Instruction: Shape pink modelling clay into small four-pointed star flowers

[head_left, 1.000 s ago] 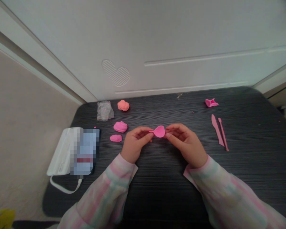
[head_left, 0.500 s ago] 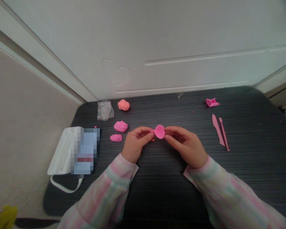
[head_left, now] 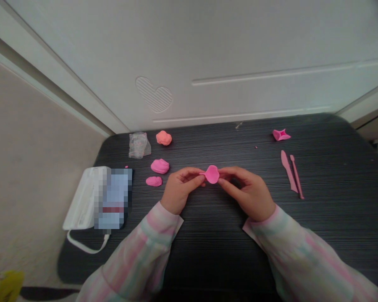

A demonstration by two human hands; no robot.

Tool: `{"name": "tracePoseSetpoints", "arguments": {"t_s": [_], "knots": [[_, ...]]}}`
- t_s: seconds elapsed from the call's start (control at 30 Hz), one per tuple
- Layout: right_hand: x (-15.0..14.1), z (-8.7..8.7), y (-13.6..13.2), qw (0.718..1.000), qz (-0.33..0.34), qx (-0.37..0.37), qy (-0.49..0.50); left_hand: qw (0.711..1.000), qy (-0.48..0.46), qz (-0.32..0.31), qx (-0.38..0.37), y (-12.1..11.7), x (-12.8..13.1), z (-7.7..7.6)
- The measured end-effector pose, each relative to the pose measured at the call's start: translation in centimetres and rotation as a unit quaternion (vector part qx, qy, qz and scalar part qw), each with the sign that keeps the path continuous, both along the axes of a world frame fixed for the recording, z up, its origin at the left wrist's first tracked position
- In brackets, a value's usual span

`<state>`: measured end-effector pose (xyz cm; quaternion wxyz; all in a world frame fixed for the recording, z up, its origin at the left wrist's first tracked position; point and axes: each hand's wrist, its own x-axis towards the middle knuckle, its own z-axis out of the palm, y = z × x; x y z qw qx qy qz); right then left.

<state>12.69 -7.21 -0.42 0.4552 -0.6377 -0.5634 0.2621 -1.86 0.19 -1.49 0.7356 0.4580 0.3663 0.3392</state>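
Between my two hands is a small pink clay piece (head_left: 212,174), shaped like a shallow cup with a thin tail on its left. My left hand (head_left: 184,186) pinches the tail between thumb and fingertips. With thumb and forefinger, my right hand (head_left: 247,191) grips the cup's right rim. Left of my left hand lie two pink clay lumps, a larger one (head_left: 160,166) and a smaller one (head_left: 153,181). An orange clay lump (head_left: 164,138) sits behind them.
A clear plastic bag (head_left: 139,145) lies at the back left. Nearer are a white power bank (head_left: 85,199), its cable and a blurred phone (head_left: 113,197). Rightward are a folded pink clay shape (head_left: 281,134), a pink clay knife (head_left: 289,171) and a thin pink stick tool (head_left: 297,176).
Almost nothing differs. The clay cup and my fingertips sit very slightly further right in the view, and both hands keep the same hold.
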Motion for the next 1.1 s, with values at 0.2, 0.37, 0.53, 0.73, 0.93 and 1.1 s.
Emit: {"name": "tracePoseSetpoints", "arguments": {"t_s": [0.2, 0.37, 0.53, 0.73, 0.93, 1.1], "knots": [[-0.11, 0.06, 0.00, 1.000, -0.009, 0.005, -0.011, 1.000, -0.001, -0.016, -0.015, 0.03, -0.05, -0.02], [-0.10, -0.03, -0.06, 1.000, -0.010, 0.004, -0.020, 0.998, -0.033, -0.024, -0.049, -0.14, 0.09, 0.20], [-0.05, -0.03, -0.14, 1.000, -0.010, 0.006, -0.017, 0.993, -0.054, -0.016, -0.102, -0.44, 0.39, 0.53], [-0.16, -0.11, -0.14, 0.999, -0.008, -0.005, 0.038, 0.991, -0.056, -0.009, -0.124, -0.60, 0.41, 0.52], [-0.12, -0.21, -0.05, 0.997, 0.005, -0.028, 0.070, 0.990, -0.063, -0.011, -0.128, -0.49, 0.35, 0.61], [-0.29, 0.07, 0.06, 0.995, -0.005, -0.037, 0.092, 0.988, -0.075, -0.022, -0.134, -0.53, 0.31, 0.65]]}}
